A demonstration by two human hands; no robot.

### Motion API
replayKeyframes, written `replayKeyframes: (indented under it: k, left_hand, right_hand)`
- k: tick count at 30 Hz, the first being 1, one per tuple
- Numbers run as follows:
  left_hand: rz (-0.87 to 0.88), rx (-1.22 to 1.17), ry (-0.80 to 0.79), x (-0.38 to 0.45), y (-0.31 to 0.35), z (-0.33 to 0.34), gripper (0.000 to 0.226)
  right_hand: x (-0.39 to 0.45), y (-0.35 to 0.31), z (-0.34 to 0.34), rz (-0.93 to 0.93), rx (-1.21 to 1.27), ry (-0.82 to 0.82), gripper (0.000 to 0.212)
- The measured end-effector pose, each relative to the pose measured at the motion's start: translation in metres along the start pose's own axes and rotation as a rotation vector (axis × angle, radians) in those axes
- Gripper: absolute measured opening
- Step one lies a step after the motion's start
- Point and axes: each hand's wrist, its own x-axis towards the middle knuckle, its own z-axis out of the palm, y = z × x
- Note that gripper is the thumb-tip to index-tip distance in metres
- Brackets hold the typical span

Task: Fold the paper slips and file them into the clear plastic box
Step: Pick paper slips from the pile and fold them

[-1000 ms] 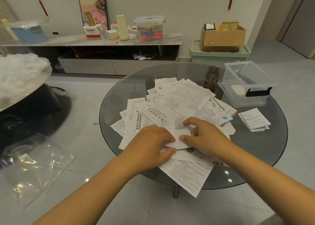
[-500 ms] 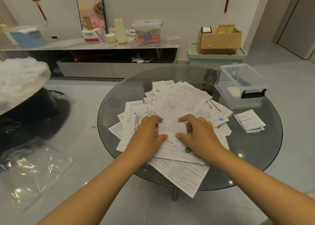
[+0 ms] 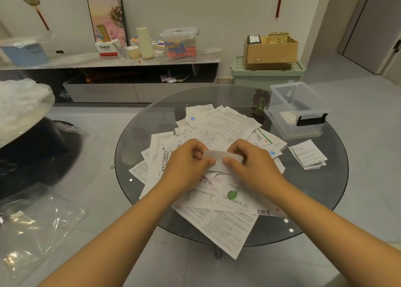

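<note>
At frame centre, the left hand [image 3: 188, 161] and right hand [image 3: 251, 164] pinch a small folded slip [image 3: 219, 158] between curled fingers, above a loose heap of printed slips [image 3: 225, 132] on the round glass table [image 3: 325, 191]. Upper right, the clear rectangular box [image 3: 297, 110] stands open.

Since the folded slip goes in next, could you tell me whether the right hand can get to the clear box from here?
Probably yes: the clear box stands open and lidless on the right hand's side, with only flat papers between.
</note>
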Motion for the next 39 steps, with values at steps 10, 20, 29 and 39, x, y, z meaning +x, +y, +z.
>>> replayKeyframes:
  k: [10,20,29,39]
  left_hand:
    - [0.041,-0.221,-0.028,0.014,0.04,0.042,0.017]
    - [0.041,-0.046,-0.091,0.012,0.05,0.069,0.026]
    - [0.106,0.045,-0.081,0.007,0.041,0.063,0.02]
    - [0.216,0.319,-0.12,-0.003,0.036,0.052,0.017]
  right_hand:
    - [-0.013,0.017,-0.053,0.16,0.245,0.108,0.028]
    - [-0.019,0.074,-0.087,0.406,-0.101,0.354,0.032]
    - [-0.023,0.091,-0.083,0.472,-0.697,0.101,0.041]
    - [-0.028,0.084,-0.078,0.253,-0.65,0.344,0.032]
